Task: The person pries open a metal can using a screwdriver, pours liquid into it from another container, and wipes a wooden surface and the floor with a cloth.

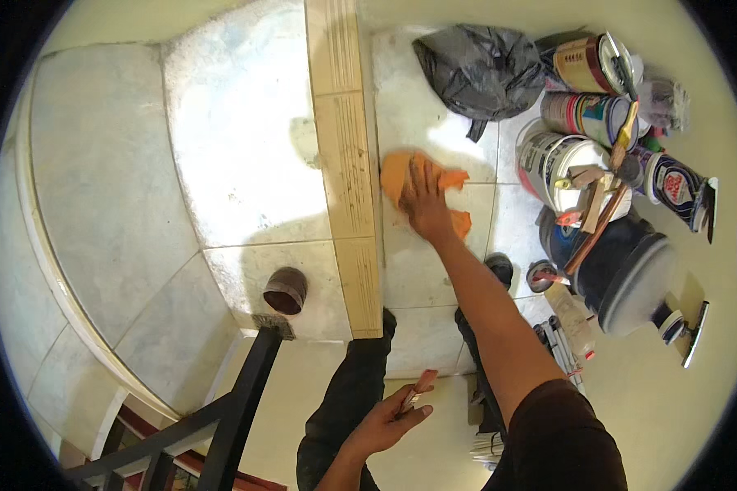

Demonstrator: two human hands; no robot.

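My right hand (424,204) reaches far forward, its fingers bent over an orange cloth (397,173) pressed against the tiled surface. The cloth lies beside a tan grooved edge strip (348,164), and its loose ends stick out to the right of the hand. Low in the view, my left hand (382,427) is closed round a small paintbrush (418,391). The pinkish-brown end of the brush points up and away, while the rest is partly hidden by the fingers.
Left of the strip stands a brown cup (286,291), close to a black railing (250,380). A black plastic bag (483,69) lies at the far side. Along the right are paint cans (581,114), a white bucket (540,168), a dark container (622,270) and a plastic bottle (571,321).
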